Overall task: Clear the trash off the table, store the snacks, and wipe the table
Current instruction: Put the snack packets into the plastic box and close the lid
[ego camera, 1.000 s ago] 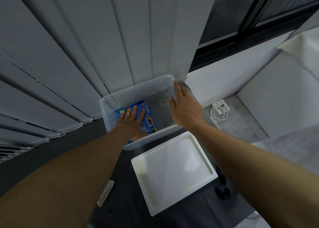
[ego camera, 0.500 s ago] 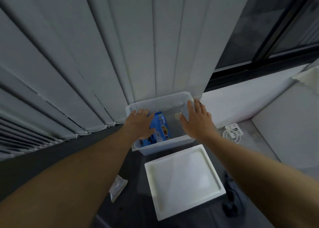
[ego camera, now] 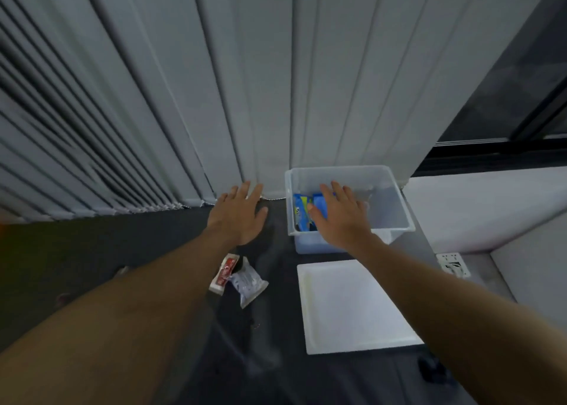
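Note:
A clear plastic bin (ego camera: pixel 395 208) stands at the far edge of the dark table (ego camera: pixel 92 251), against the blinds. Blue snack packets (ego camera: pixel 302 211) lie inside it on the left. My right hand (ego camera: pixel 340 217) hovers over the bin's front with fingers spread and holds nothing. My left hand (ego camera: pixel 239 214) is outside the bin to its left, above the table, fingers straight and empty. Just below my left forearm a red-and-white packet (ego camera: pixel 225 271) and a clear silvery wrapper (ego camera: pixel 248 283) lie on the table.
The white lid (ego camera: pixel 352 306) lies flat in front of the bin. Grey vertical blinds (ego camera: pixel 214 82) hang behind the table. A white power strip (ego camera: pixel 453 264) sits on the floor to the right, by a low white ledge. A dark object (ego camera: pixel 432 371) lies at the table's right edge.
My left hand has come out of the bin and moved left over the table. My right hand stays over the bin. The view has swung left, bringing the two packets into sight.

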Demonstrator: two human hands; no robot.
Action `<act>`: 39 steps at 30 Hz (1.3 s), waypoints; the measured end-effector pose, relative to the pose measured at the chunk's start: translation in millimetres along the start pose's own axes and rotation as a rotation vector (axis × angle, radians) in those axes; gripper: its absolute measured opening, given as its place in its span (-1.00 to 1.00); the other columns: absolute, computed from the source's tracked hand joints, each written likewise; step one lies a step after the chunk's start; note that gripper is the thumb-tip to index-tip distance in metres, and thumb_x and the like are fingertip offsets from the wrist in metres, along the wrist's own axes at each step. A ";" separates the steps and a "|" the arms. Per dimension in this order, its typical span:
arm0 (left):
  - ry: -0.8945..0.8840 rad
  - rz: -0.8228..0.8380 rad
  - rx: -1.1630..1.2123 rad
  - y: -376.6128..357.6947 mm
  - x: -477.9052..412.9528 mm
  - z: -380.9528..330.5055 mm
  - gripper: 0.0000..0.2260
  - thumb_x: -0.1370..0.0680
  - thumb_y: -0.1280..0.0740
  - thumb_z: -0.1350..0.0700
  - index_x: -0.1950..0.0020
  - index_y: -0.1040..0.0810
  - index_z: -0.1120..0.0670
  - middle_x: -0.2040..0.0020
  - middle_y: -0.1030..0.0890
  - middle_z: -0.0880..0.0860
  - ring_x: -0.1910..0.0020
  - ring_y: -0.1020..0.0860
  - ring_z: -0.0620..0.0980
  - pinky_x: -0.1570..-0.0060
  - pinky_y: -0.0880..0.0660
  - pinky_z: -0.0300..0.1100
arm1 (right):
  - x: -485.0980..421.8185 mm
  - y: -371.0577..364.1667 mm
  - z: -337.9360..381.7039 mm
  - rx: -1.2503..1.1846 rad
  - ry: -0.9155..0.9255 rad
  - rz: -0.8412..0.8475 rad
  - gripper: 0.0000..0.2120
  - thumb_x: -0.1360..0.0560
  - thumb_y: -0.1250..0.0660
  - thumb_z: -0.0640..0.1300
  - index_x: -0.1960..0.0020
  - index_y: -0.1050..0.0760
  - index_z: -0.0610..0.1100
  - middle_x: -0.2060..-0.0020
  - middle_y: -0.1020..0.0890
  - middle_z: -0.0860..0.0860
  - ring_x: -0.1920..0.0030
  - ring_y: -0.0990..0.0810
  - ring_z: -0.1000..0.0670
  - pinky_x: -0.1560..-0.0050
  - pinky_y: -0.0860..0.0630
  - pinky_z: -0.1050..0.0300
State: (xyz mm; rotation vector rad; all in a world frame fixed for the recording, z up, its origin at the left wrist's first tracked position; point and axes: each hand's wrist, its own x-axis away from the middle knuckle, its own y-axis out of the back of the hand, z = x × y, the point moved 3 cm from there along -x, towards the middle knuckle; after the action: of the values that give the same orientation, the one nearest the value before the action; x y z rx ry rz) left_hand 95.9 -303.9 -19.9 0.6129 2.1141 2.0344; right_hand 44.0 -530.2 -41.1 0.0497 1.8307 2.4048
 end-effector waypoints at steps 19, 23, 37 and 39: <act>0.283 0.193 0.174 -85.0 104.5 128.7 -0.35 -0.63 -0.11 -0.20 -0.62 0.11 -0.08 -0.62 0.01 0.12 -0.58 -0.08 0.16 -0.50 -0.12 0.09 | 45.0 -112.4 140.1 -0.069 0.262 0.377 -0.27 -0.53 -0.27 0.24 -0.58 -0.07 0.05 -0.54 -0.16 -0.08 -0.53 -0.15 -0.16 -0.41 -0.31 -0.21; 0.190 0.222 0.171 -114.2 101.7 133.7 -0.32 -0.61 -0.12 -0.23 -0.62 0.10 -0.08 -0.62 -0.01 0.12 -0.56 -0.13 0.17 -0.50 -0.15 0.06 | 65.4 -145.5 138.1 -0.026 0.214 0.490 -0.24 -0.45 -0.33 0.29 -0.53 -0.10 0.12 -0.45 -0.24 -0.06 -0.42 -0.29 -0.19 -0.31 -0.42 -0.22; 0.086 0.199 0.347 -147.1 79.8 113.2 -0.34 -0.47 -0.44 -0.13 -0.46 -0.27 0.05 -0.36 -0.41 0.11 -0.29 -0.43 0.15 -0.24 -0.44 0.06 | 75.3 -159.0 137.0 -0.119 0.189 0.429 -0.47 -0.53 -0.36 0.03 -0.46 -0.30 0.05 -0.28 -0.43 -0.06 -0.29 -0.40 -0.11 -0.21 -0.51 -0.01; 0.108 0.208 0.388 -143.9 78.9 111.7 -0.39 -0.50 -0.44 -0.03 -0.45 -0.25 0.09 -0.36 -0.38 0.14 -0.27 -0.45 0.17 -0.22 -0.46 0.05 | 72.9 -153.2 135.2 -0.124 0.149 0.439 -0.47 -0.54 -0.36 0.04 -0.46 -0.31 0.01 -0.29 -0.43 -0.09 -0.28 -0.45 -0.12 -0.22 -0.51 -0.02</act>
State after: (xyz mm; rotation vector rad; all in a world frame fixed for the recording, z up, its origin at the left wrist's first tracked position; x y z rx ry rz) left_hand 39.3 -170.5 -155.6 0.8222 2.6384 1.7936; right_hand -3.7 -352.2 -155.5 0.2989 1.8904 2.8830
